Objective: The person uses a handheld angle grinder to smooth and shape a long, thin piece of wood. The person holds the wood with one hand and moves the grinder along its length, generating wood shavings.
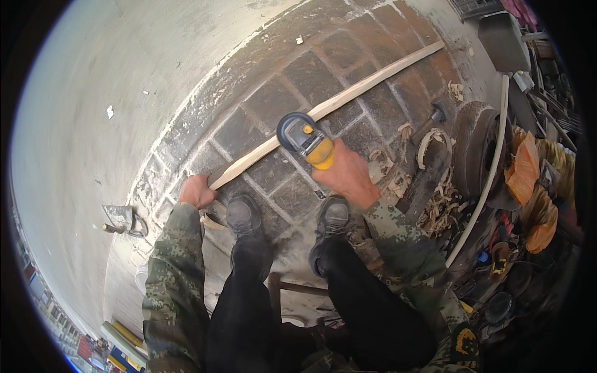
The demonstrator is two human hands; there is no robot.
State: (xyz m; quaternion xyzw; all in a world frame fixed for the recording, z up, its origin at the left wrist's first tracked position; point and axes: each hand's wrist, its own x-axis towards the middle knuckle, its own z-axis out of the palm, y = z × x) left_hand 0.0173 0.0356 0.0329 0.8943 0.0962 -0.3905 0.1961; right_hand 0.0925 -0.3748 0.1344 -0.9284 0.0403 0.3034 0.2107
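Observation:
My left hand (197, 191) is closed around the near left end of a long, pale, peeled wooden pole (354, 91), which lies slantwise above the paving and reaches to the upper right. In my right hand (347, 175) is a yellow and grey angle grinder (308, 140). Its round dark disc is over the middle of the pole; whether disc and wood touch cannot be told. My shoes stand on the paving, one on each side below the pole. The grinder's cord cannot be made out.
Wood shavings (440, 210), a hammer (433, 119) and a round rusty metal drum (473, 149) lie at the right. A pale curved pole (489, 182) leans there beside orange plastic bags (522, 168). A bladed metal tool (123, 221) lies at the left. A wooden stool (275, 289) is between my legs.

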